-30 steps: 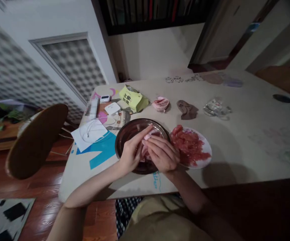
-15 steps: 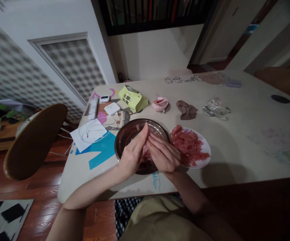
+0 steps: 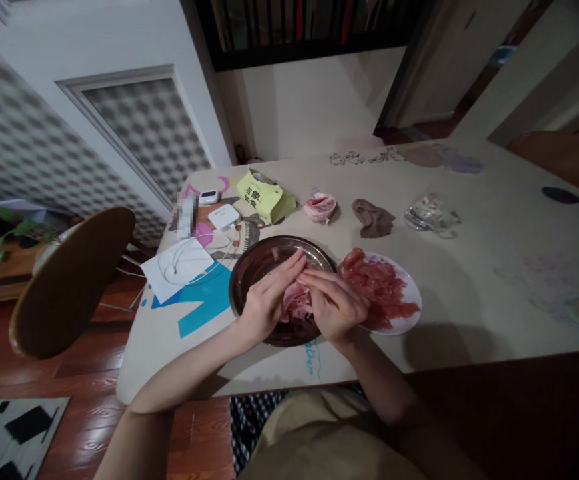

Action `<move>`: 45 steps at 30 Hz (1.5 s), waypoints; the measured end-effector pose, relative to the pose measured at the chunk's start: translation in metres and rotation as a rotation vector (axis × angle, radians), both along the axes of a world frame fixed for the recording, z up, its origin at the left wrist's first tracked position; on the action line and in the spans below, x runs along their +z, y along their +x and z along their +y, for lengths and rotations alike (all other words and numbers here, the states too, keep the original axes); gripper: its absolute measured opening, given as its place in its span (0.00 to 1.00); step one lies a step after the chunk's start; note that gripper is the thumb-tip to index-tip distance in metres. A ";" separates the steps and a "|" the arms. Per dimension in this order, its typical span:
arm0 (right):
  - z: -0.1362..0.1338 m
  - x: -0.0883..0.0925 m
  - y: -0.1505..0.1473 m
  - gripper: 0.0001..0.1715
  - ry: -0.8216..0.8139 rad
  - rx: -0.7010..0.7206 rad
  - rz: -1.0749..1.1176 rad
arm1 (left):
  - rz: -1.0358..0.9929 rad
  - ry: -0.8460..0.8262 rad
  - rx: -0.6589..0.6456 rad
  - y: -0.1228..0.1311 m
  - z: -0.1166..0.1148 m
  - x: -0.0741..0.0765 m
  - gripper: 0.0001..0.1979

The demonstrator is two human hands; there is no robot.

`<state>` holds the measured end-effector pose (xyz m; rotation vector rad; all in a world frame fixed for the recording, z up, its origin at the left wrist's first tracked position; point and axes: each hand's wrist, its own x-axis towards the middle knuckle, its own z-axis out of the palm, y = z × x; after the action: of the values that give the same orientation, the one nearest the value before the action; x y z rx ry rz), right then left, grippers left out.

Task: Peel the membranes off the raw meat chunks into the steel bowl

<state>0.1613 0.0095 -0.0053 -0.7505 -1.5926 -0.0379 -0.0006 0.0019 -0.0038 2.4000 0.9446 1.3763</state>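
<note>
Over a dark metal bowl point(image 3: 249, 267) near the table's front edge, my left hand point(image 3: 267, 300) and my right hand point(image 3: 337, 303) meet with their fingertips pinched together on a pale pink piece of raw meat point(image 3: 294, 297). More pink meat lies in the bowl under my hands. Just right of the bowl stands a white plate point(image 3: 409, 293) heaped with red raw meat slices point(image 3: 377, 287).
Behind the bowl lie a yellow bag point(image 3: 264, 197), a pink wrapper point(image 3: 320, 205), a brown cloth point(image 3: 372, 219) and crumpled clear plastic point(image 3: 429, 215). White paper with a cable point(image 3: 182, 263) and small white devices point(image 3: 223, 216) sit left. A brown chair point(image 3: 69, 280) stands beyond the table's left edge.
My hands have opened apart a little over the bowl, so the pink meat between them shows more. My right hand has shifted slightly to the right. Nothing else has moved.
</note>
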 end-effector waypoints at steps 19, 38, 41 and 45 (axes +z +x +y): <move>0.003 -0.013 -0.008 0.18 -0.003 -0.025 -0.009 | -0.207 -0.332 0.067 0.014 -0.011 -0.010 0.24; 0.015 -0.008 -0.001 0.19 -0.015 0.245 -0.110 | -0.130 -0.370 0.105 -0.008 0.008 -0.002 0.26; 0.016 -0.010 0.005 0.23 -0.015 0.218 -0.216 | -0.053 -0.301 0.140 -0.012 0.007 0.001 0.27; 0.013 -0.019 0.013 0.24 -0.027 0.209 -0.323 | -0.002 -0.278 0.146 -0.011 -0.002 -0.002 0.28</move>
<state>0.1747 0.0224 -0.0241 -0.6158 -1.9761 0.0156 -0.0119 0.0000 -0.0058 2.1601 1.2424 1.2008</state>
